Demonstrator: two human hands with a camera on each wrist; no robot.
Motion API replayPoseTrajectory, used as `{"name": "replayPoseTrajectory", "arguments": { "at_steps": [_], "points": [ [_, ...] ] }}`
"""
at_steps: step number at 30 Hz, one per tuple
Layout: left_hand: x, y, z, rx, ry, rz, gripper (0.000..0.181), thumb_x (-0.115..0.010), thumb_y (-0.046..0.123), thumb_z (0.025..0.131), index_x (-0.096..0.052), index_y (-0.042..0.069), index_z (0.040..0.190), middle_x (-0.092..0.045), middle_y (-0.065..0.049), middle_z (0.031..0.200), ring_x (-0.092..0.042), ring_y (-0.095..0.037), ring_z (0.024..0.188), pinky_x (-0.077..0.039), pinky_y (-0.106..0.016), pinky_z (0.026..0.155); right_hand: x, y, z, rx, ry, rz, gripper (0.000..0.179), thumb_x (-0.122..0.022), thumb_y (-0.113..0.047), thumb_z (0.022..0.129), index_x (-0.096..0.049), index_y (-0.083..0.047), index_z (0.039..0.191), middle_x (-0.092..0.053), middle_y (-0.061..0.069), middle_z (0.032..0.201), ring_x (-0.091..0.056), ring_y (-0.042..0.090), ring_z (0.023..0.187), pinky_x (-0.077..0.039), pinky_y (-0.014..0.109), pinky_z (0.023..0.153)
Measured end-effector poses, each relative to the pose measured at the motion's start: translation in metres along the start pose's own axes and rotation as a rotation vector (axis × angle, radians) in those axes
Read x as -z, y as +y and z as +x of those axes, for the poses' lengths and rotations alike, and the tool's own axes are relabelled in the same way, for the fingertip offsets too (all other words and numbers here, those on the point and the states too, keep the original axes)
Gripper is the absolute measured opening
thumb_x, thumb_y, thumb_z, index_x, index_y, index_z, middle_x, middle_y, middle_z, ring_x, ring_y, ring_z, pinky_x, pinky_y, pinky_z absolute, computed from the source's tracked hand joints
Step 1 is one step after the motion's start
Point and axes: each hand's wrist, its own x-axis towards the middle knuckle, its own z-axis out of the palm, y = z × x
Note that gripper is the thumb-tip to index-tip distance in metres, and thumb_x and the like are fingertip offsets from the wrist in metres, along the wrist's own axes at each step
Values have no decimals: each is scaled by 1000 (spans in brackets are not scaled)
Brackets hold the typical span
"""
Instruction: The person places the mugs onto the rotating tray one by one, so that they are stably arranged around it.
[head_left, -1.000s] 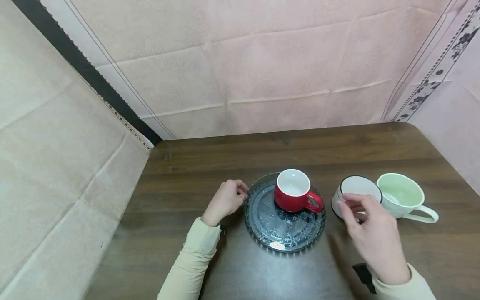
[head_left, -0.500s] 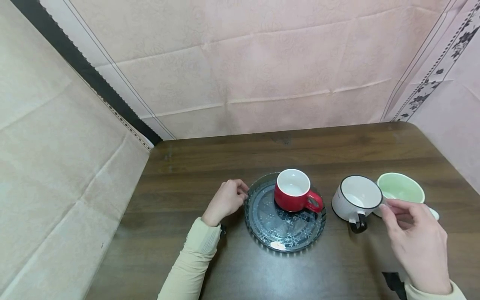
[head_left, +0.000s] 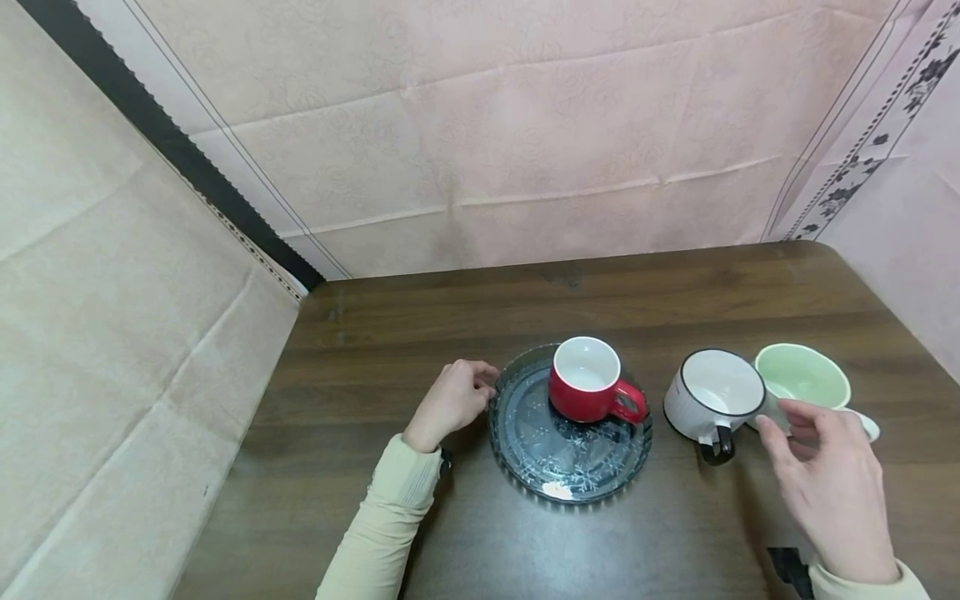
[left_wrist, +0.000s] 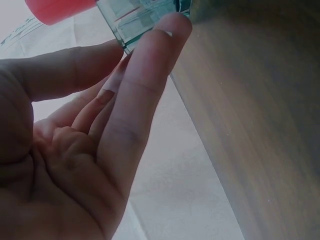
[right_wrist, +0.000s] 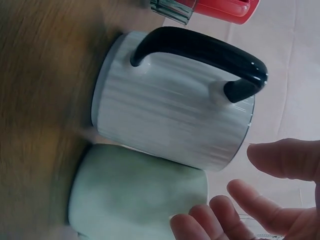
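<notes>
My left hand [head_left: 453, 398] pinches the left rim of a round dark glass plate [head_left: 551, 468] between thumb and fingers; the left wrist view has the glass edge [left_wrist: 125, 30] at the fingertips. On the plate stands a red cup [head_left: 579, 403], white inside, its handle to the right. Right of it on the table are a white mug [head_left: 693, 412] with a black rim and handle, and a pale green cup [head_left: 799, 372], side by side. My right hand [head_left: 843, 492] hovers in front of the green cup, fingers loosely bent and holding nothing, partly hiding its handle.
The brown wooden table [head_left: 390, 333] bears all the dishes. Its back edge meets a hanging pale cloth [head_left: 525, 150], and more cloth [head_left: 127, 375] hangs along the left side.
My right hand has moved right, from in front of the white mug to in front of the green cup, uncovering the mug's black handle. My left hand, the plate and the cups stay put.
</notes>
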Motion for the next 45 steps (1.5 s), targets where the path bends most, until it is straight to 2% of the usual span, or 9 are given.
{"name": "replayPoseTrajectory", "arguments": {
  "at_steps": [5, 11, 16, 18, 20, 24, 33, 40, 45],
  "points": [
    [-1, 0, -1, 4, -7, -14, 32, -60, -1, 89, -69, 5, 119, -62, 0, 73, -50, -10, 52, -41, -26, 49, -3, 3, 0, 20, -41, 13, 38, -72, -16, 87, -63, 3, 118, -52, 22, 112, -33, -25, 83, -36, 16, 67],
    [-1, 0, -1, 11, -19, -21, 32, -59, 0, 91, -69, 6, 120, -59, -2, 69, -44, -12, 45, -38, -26, 45, -6, 6, 1, 34, -96, 27, 41, -69, -18, 90, -59, 6, 121, -50, 24, 113, -35, -23, 83, -38, 9, 63],
    [-1, 0, -1, 20, -21, -29, 32, -59, 0, 91, -69, 7, 120, -58, -2, 69, -45, -13, 47, -38, -27, 46, -9, 7, 1, 52, -111, 26, 41, -68, -16, 90, -57, 8, 122, -51, 25, 113, -57, 8, 88, -38, 13, 65],
    [-1, -1, -1, 18, -20, -27, 32, -59, 0, 91, -69, 7, 120, -57, -2, 68, -44, -13, 47, -38, -27, 46, -10, 7, 1, 51, -111, 23, 42, -68, -16, 90, -56, 8, 123, -53, 24, 113, -58, 14, 88, -37, 15, 65],
    [0, -1, -1, 17, -20, -26, 31, -59, 0, 91, -69, 7, 120, -56, -2, 68, -44, -13, 47, -38, -27, 46, -11, 7, 1, 47, -113, 32, 43, -68, -15, 91, -55, 8, 124, -55, 24, 111, -57, 5, 88, -36, 17, 65],
    [0, -1, -1, 19, -20, -25, 32, -59, 1, 91, -69, 8, 120, -56, -2, 68, -44, -14, 47, -38, -27, 46, -11, 6, 0, 31, -123, 32, 42, -68, -18, 91, -55, 6, 123, -62, 21, 105, -38, -20, 81, -35, 22, 67],
    [0, 0, -2, 14, -19, -20, 31, -60, 1, 90, -69, 7, 119, -58, -3, 71, -46, -15, 49, -39, -28, 48, -9, 1, -7, -20, -168, 17, 31, -65, -33, 93, -64, -4, 103, -71, 16, 90, -42, -21, 74, -37, 23, 63],
    [-2, -1, 0, -2, -8, -8, 27, -59, -1, 90, -70, 6, 114, -70, -6, 103, -65, -15, 85, -53, -34, 78, -11, -6, -11, 8, -186, 20, 27, -66, -37, 92, -67, -10, 90, -71, 9, 88, -46, -18, 74, -38, 22, 65],
    [-3, -1, 0, -5, -10, 0, 26, -58, -1, 90, -70, 4, 113, -70, -7, 103, -65, -19, 94, -52, -39, 86, -14, -9, -14, 7, -199, 8, 30, -71, -40, 88, -65, -10, 91, -71, 8, 86, -52, -12, 73, -39, 21, 65]
  ]
}}
